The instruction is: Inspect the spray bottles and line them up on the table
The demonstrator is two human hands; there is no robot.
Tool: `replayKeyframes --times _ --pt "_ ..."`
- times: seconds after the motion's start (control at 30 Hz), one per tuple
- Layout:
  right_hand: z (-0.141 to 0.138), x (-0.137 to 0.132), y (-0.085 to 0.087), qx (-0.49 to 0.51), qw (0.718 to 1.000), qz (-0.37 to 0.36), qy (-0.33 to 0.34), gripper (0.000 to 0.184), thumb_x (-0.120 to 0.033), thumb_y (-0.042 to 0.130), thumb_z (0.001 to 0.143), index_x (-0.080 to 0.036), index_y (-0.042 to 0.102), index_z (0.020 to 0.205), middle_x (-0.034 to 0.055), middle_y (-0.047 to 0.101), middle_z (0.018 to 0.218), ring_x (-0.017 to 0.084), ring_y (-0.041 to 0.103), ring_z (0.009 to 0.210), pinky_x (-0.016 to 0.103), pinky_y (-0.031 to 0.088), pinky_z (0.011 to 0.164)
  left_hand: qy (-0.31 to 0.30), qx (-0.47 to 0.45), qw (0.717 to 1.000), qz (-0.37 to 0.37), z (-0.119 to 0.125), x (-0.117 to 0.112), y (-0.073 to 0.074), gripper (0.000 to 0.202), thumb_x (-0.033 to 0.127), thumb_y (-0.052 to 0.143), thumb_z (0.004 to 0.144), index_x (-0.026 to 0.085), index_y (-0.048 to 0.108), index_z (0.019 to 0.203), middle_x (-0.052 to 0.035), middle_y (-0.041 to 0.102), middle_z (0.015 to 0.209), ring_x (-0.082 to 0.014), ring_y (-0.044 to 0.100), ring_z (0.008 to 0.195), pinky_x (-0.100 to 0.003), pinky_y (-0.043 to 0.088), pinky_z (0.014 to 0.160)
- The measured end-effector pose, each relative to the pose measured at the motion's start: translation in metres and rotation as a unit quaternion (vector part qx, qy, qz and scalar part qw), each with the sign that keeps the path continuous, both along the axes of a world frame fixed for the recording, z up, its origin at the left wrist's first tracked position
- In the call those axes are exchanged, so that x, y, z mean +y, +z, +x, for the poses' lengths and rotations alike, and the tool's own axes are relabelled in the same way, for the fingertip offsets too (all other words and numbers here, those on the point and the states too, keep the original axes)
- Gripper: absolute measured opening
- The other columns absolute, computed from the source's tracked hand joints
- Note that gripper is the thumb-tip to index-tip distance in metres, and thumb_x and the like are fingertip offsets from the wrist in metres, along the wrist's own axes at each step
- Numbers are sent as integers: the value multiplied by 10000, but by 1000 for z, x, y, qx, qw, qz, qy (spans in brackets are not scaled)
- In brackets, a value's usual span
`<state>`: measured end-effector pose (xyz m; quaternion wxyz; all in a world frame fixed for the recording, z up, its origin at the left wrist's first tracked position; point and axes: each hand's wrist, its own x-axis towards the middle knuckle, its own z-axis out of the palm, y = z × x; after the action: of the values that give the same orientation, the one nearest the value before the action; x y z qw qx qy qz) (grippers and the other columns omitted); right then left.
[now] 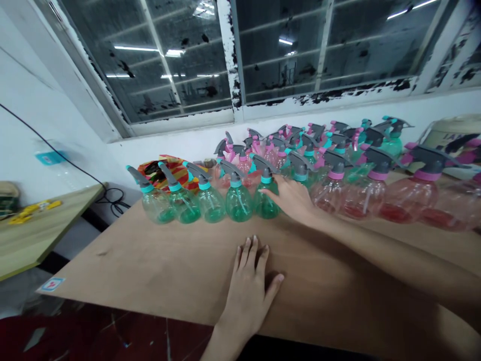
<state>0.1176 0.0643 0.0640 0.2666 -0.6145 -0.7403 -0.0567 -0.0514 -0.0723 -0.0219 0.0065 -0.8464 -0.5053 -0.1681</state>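
My left hand (248, 291) lies flat on the brown wooden table, palm down with its fingers stretched out, holding nothing. Further back, my right hand (295, 199) grips a green spray bottle (266, 204), its thumb across the front and its other fingers partly hidden. This bottle stands upright with a grey trigger head and turquoise collar. To its left in the front row are several similar green spray bottles (239, 203). On the right side of my right hand, the row continues with reddish spray bottles (364, 198) that have pink collars.
Behind the front row stand more pink and green spray bottles (280, 159). A red and yellow patterned bag (169, 168) sits behind the left bottles. Left of the table (150, 265) are another tabletop (41, 235) and a black cable (112, 198). A pale bucket (451, 130) stands back right, below windows.
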Motion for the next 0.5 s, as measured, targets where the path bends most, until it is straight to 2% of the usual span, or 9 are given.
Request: replayKeyframes --times 0.17,0.27,0.37,0.43,0.5 --pt "11 -12 -8 40 998 14 45 546 -485 397 964 -96 474 1339 168 737 1015 315 711 829 397 510 646 0 10 1000 -3 0 -1 1 543 470 421 1003 120 401 1417 -179 286 1547 -326 207 1436 -551 284 1125" --pt "31 -29 -13 60 995 29 71 515 -454 410 970 -150 447 1385 123 720 1124 264 718 813 382 525 690 0 17 1000 -5 -1 -1 2 545 462 427 1002 114 396 1421 -185 273 1551 -328 207 1435 -552 284 1124" --pt "56 -42 -14 96 991 58 72 364 -454 459 952 -210 632 1159 64 759 982 221 707 657 356 518 657 3 22 1000 -9 -1 -1 3 536 448 431 1001 111 401 1416 -190 264 1553 -334 207 1434 -563 294 1116" --pt "71 -44 -12 100 992 72 33 307 -462 497 930 -217 673 988 45 760 817 229 698 614 339 494 604 4 23 1000 -10 -1 0 3 533 446 431 1001 113 400 1417 -191 259 1554 -336 207 1434 -568 308 1107" --pt "83 -41 -11 87 992 85 -17 302 -484 537 902 -209 660 925 53 751 771 259 706 643 335 474 576 4 20 1000 -10 -1 0 3 532 447 432 1001 121 396 1420 -184 262 1555 -335 205 1435 -570 318 1101"
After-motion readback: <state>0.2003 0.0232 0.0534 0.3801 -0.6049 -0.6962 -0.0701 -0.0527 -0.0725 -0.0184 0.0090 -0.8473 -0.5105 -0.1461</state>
